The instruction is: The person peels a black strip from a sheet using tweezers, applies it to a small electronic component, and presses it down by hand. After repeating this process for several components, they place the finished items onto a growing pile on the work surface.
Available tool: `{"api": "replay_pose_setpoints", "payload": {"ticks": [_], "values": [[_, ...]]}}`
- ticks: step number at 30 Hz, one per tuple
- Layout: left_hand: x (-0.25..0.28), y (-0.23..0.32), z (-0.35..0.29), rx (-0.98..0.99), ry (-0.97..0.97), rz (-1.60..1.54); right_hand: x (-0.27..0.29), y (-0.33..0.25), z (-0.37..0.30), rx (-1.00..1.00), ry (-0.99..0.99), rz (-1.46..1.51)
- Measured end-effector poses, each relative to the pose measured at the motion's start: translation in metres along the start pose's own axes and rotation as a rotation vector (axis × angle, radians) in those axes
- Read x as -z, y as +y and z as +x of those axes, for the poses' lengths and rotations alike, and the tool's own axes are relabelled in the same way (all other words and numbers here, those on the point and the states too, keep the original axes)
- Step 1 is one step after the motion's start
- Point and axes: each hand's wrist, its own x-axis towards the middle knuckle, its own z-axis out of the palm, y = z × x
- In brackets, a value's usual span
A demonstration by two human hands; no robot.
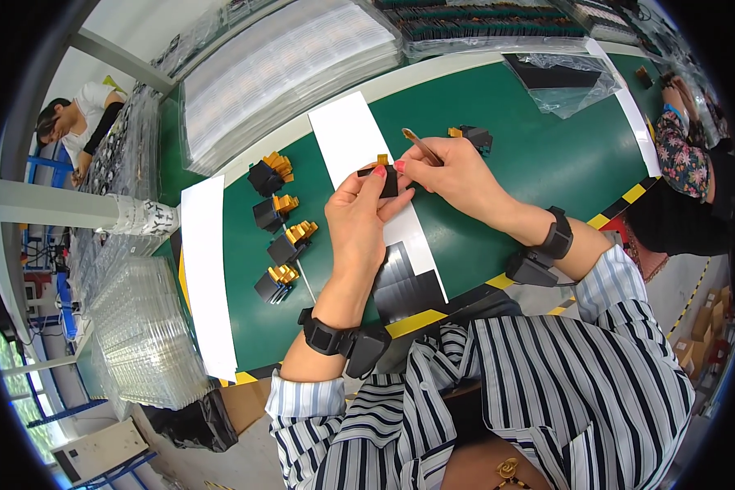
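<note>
Between the thumb and fingers of my left hand [355, 204] is a small flat black panel [389, 184] with a gold flex tab [382, 159] at its top edge. My right hand [464, 173] is closed around a slim brownish metal tool [424, 148] whose one end points up and left; I cannot make out its exact kind. The right thumb and fingertip pinch close to the panel's upper right corner. Left of my hands, several stacks of black panels with gold flex tabs [271, 174] stand in a column on the green mat [482, 229]. Another such stack [475, 139] lies beyond my right hand.
White strips [347, 131] [205, 278] lie on the mat, and a dark sheet [406, 286] sits by its striped front edge. Clear plastic trays [286, 73] are piled at the back and lower left [143, 335]. A plastic bag [576, 90] lies back right. Two other people work at either side.
</note>
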Motion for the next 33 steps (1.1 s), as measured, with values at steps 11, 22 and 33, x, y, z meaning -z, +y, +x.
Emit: {"api": "replay_pose_setpoints", "payload": {"ticks": [11,22,33], "values": [[0.0003,0.0003,-0.0009,-0.073,0.003,-0.034,-0.0007,-0.0024,-0.0009,-0.022,0.046,-0.023],[0.0003,0.001,-0.0004,-0.034,0.046,-0.116,-0.0027,0.0008,0.0011,0.032,0.044,0.032],[0.0,-0.0047,0.0005,-0.034,-0.007,0.029,-0.0014,0.0023,0.0012,-0.018,0.003,0.107]]}}
